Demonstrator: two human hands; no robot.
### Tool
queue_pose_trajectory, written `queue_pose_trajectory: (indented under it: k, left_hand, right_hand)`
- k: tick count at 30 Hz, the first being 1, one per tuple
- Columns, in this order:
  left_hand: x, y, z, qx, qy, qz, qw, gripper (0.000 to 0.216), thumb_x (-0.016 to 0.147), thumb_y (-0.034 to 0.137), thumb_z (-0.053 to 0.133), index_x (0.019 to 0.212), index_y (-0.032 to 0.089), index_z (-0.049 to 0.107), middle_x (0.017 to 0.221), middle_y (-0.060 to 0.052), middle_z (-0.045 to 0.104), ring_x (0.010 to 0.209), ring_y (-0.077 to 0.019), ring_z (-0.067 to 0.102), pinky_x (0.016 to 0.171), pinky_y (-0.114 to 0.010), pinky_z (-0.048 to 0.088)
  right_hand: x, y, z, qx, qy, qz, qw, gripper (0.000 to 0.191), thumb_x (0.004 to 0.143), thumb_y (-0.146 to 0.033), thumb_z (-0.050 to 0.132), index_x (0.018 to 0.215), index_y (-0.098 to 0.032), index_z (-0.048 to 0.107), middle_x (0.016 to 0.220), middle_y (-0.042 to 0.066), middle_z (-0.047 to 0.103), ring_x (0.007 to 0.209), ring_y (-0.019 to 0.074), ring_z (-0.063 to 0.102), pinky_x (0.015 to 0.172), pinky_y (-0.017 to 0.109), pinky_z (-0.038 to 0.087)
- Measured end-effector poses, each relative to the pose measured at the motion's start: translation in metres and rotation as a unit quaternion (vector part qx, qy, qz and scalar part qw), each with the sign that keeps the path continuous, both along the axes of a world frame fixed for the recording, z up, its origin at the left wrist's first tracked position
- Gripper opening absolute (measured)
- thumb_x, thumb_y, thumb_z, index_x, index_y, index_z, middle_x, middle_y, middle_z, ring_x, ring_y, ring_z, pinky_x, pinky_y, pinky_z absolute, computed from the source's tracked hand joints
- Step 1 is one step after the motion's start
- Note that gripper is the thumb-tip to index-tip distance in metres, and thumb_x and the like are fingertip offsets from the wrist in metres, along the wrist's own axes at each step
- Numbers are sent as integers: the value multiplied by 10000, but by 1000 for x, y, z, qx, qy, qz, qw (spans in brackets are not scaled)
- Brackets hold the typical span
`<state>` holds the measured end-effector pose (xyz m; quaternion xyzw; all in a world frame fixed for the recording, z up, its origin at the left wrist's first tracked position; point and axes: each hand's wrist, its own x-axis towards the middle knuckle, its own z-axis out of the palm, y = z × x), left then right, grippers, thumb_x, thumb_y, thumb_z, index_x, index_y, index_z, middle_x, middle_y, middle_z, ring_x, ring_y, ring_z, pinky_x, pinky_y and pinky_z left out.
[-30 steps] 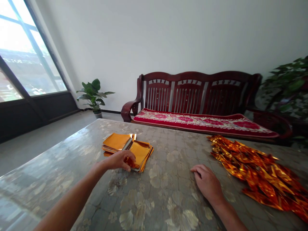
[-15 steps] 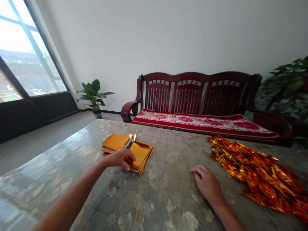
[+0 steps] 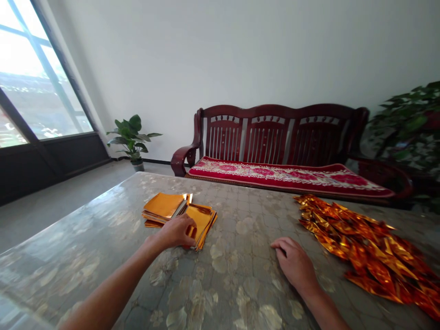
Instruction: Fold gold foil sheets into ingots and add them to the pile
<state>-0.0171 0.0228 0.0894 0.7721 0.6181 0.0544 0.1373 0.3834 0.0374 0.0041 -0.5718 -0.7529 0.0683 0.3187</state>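
Two overlapping stacks of square gold foil paper lie on the table, a left stack point(image 3: 164, 205) and a right stack point(image 3: 203, 219). My left hand point(image 3: 178, 231) is over the near left part of the right stack. Its fingers are bent down onto the top sheet, with a gap between thumb and forefinger; the hand hides that corner of the stack. My right hand point(image 3: 294, 263) rests on the tabletop, holding nothing, its fingers loosely stretched out. To its right lies a heap of folded, shiny orange-gold foil pieces point(image 3: 364, 247).
The table point(image 3: 206, 293) has a glossy floral cover. Behind it stands a dark red wooden bench point(image 3: 268, 137) with a red floral seat cover point(image 3: 288, 174). A potted plant point(image 3: 132, 137) is at the back left, leafy greenery point(image 3: 412, 123) at the right, and a window point(image 3: 41, 78) far left.
My left hand has shifted slightly right over the right stack, and its fingers have turned further down onto the top sheet. My right hand stays in place. The view has shifted a little.
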Motion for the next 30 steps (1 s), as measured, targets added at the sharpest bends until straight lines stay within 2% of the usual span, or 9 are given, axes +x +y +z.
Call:
queue_pose_trajectory:
  k: [2, 5, 13, 19, 23, 30]
  left_hand:
    - [11, -3, 0, 9, 57, 33, 998, 378, 674, 401, 733, 1004, 222, 698, 996, -60, 669, 902, -241, 640, 766, -297, 462]
    - [21, -2, -2, 12, 86, 58, 995, 334, 675, 304, 689, 997, 211, 693, 1013, -80, 665, 891, -255, 658, 744, -312, 473]
    - [26, 1, -7, 23, 119, 90, 989, 273, 710, 305, 650, 960, 202, 685, 1013, -98, 665, 885, -277, 674, 711, -332, 489]
    - [28, -1, -6, 23, 124, 104, 987, 229, 753, 194, 613, 969, 213, 687, 1047, -83, 676, 907, -243, 680, 725, -309, 490]
    - [30, -1, -5, 25, 127, 106, 986, 209, 791, 220, 606, 985, 208, 682, 1060, -86, 674, 925, -244, 679, 739, -313, 498]
    - [35, 0, -5, 34, 142, 115, 983, 295, 829, 358, 611, 1071, 196, 655, 1108, -120, 646, 986, -285, 670, 767, -352, 517]
  right_hand:
    - [0, 0, 0, -1, 1, 0, 1000, 276, 826, -240, 411, 803, -245, 686, 950, 26, 687, 930, 199, 634, 843, 321, 472]
    - [0, 0, -1, -4, -1, -1, 1000, 274, 819, -242, 413, 798, -245, 686, 948, 26, 687, 934, 203, 632, 849, 327, 471]
    - [-1, 0, 0, -2, 3, 2, 1000, 274, 816, -246, 419, 804, -240, 693, 952, 34, 688, 936, 212, 633, 853, 341, 474]
    - [-1, 0, 0, -5, 3, 2, 1000, 276, 817, -240, 412, 799, -242, 688, 954, 35, 687, 940, 214, 632, 855, 344, 472]
    - [-1, 1, 0, -3, 6, 4, 1000, 272, 811, -232, 414, 798, -239, 686, 949, 37, 686, 936, 214, 631, 855, 345, 473]
    - [-1, 0, 0, -2, 7, 1, 1000, 269, 814, -228, 418, 801, -237, 686, 952, 33, 687, 938, 211, 630, 850, 340, 473]
